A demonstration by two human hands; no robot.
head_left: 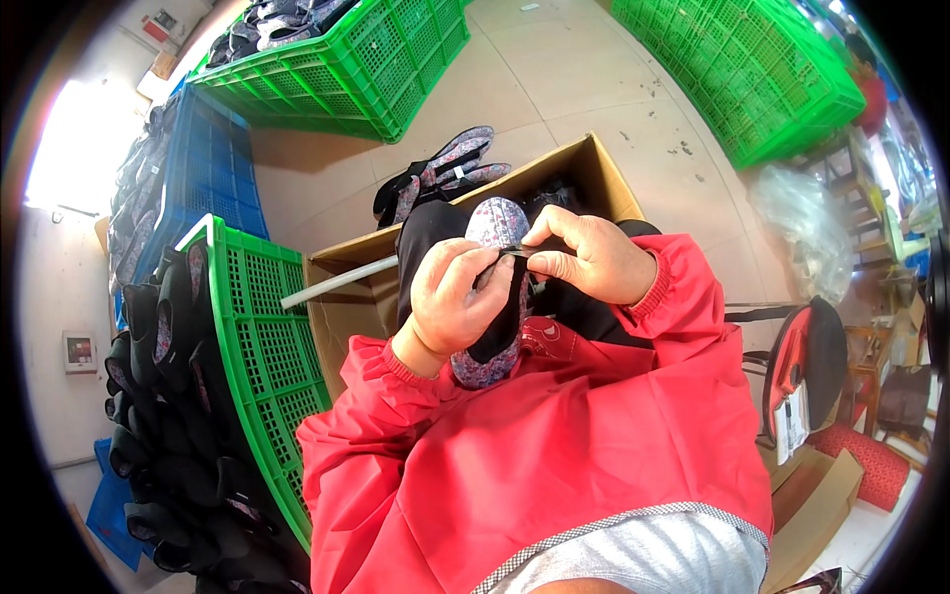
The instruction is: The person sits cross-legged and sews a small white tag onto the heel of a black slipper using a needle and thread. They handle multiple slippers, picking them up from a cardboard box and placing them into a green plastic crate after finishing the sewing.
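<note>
A shoe [498, 220] with a pale floral pattern and black parts sits upright between my knees, its patterned toe pointing away from me. My left hand [450, 297] is closed at the shoe's left side, thumb and fingers pinching its dark edge near the opening. From the right, my right hand [591, 259] meets it with thumb and forefinger pinched together. A thin dark piece runs between the two sets of fingertips; whether it is a strap or a small tool I cannot make out. My hands and wrists hide much of the shoe's middle.
An open cardboard box [594, 163] stands just beyond my knees, with several floral shoes [450, 168] behind it. At my left a green crate [262, 327] borders piled black shoes [173, 396]. A blue crate [213, 163] and green crates [336, 74] stand farther off. Clear plastic [807, 228] lies right.
</note>
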